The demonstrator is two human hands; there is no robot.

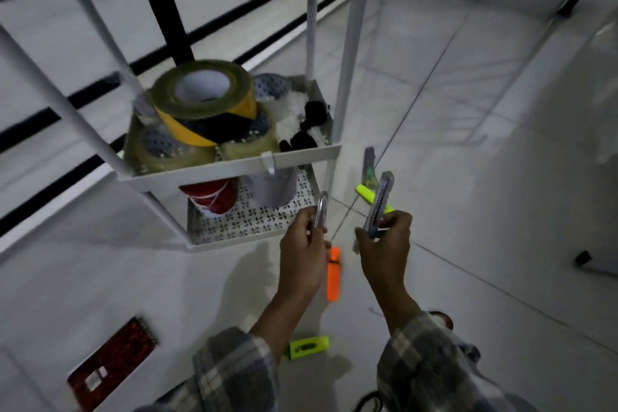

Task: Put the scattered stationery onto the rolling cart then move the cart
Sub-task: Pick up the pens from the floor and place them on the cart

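My left hand (302,244) pinches the left cutter (320,211) and my right hand (384,246) the right cutter (380,206) by their lower ends; both seem light, stiff, slick plastic, better gripped mid-body

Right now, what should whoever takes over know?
Left hand grips a clear cutter; right hand grips a second cutter, both held near the cart.
Done: tape rolls already sit on a shelf.
To do: shelve both cutters, then collect from the floor the third cutter, yellow highlighter, orange highlighter, green highlighter and notebook, then move the cart.
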